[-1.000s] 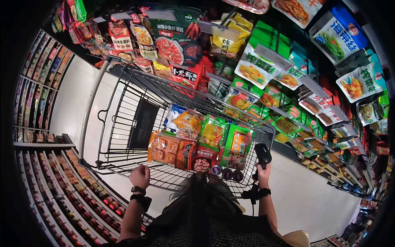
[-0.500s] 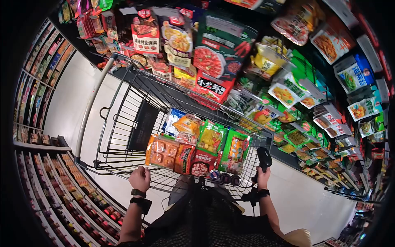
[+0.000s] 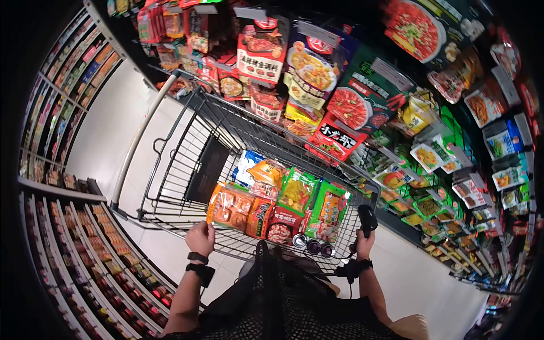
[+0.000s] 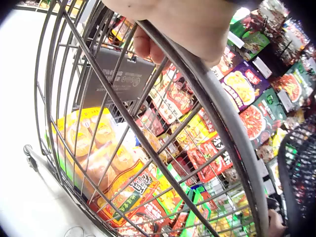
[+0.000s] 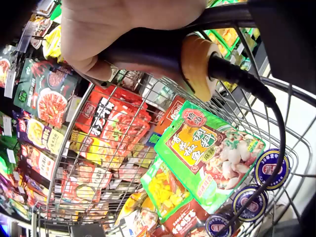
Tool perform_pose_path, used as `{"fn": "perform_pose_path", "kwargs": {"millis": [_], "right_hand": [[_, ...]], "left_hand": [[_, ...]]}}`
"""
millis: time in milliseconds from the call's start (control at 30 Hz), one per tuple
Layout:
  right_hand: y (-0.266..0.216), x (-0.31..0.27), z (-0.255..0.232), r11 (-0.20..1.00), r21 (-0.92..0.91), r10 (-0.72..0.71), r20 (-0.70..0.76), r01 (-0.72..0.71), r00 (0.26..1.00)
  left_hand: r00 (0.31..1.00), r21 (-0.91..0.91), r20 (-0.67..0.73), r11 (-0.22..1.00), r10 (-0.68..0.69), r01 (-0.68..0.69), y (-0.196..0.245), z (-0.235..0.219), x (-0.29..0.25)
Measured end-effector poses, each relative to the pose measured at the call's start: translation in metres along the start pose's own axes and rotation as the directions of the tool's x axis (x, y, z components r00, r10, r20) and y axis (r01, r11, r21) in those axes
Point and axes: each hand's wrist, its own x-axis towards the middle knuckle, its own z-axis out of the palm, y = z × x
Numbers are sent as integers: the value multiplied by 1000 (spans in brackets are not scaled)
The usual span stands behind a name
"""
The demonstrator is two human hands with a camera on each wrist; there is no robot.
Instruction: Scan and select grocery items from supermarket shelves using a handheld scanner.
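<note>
My left hand (image 3: 200, 238) grips the near rim of a wire shopping cart (image 3: 187, 218); in the left wrist view its fingers (image 4: 143, 45) curl round the grey rim (image 4: 217, 98). My right hand (image 3: 365, 243) holds a black handheld scanner (image 3: 367, 220) with a cable, at the cart's right end. In the right wrist view this hand (image 5: 123, 24) wraps the scanner's handle (image 5: 148, 52). Inside the cart lie an orange tray pack (image 3: 231, 208), a green pouch (image 3: 327, 211), a red pouch (image 3: 281, 225) and several round lids (image 3: 313, 247).
Hanging seasoning packets (image 3: 263, 51) line the shelf just beyond the cart, close to its far rim. Low shelves of jars (image 3: 96, 249) stand on the left, with another tall rack (image 3: 68, 85) behind. Pale floor (image 3: 419, 272) shows to the right and at the far left (image 3: 107, 113).
The shelf packets have shifted rightward in the head view, and larger red and purple packets now stand beyond the cart. Both hands keep their holds.
</note>
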Motion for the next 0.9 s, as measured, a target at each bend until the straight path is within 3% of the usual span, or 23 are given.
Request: {"fn": "perform_pose_path", "kwargs": {"millis": [33, 133, 200, 467, 567, 633, 767, 900], "right_hand": [[-21, -7, 11, 996, 23, 89, 11, -89, 996], [-24, -10, 39, 999, 13, 33, 17, -33, 999], [-29, -18, 53, 994, 39, 98, 50, -100, 994], [-34, -26, 120, 996, 66, 54, 85, -59, 995], [-47, -32, 150, 994, 47, 90, 95, -95, 991], [-50, -35, 174, 1000, 4, 15, 66, -15, 998], [-70, -43, 212, 987, 89, 128, 79, -135, 989], [-87, -49, 254, 975, 164, 142, 56, -149, 988]], "left_hand": [[1000, 11, -7, 1000, -16, 16, -7, -3, 5], [998, 4, -60, 1000, 10, -10, -30, -12, 23], [997, -8, -78, 1000, 10, -11, -48, -14, 34], [995, -1, -99, 1000, -14, 14, -94, -28, 86], [997, 2, -61, 999, -47, 47, -117, -29, 111], [996, -9, -83, 1000, -19, 18, -135, -37, 130], [998, 19, -45, 999, -46, 46, -165, -39, 163], [996, 27, 41, 997, -74, 72, -188, -49, 193]]}}
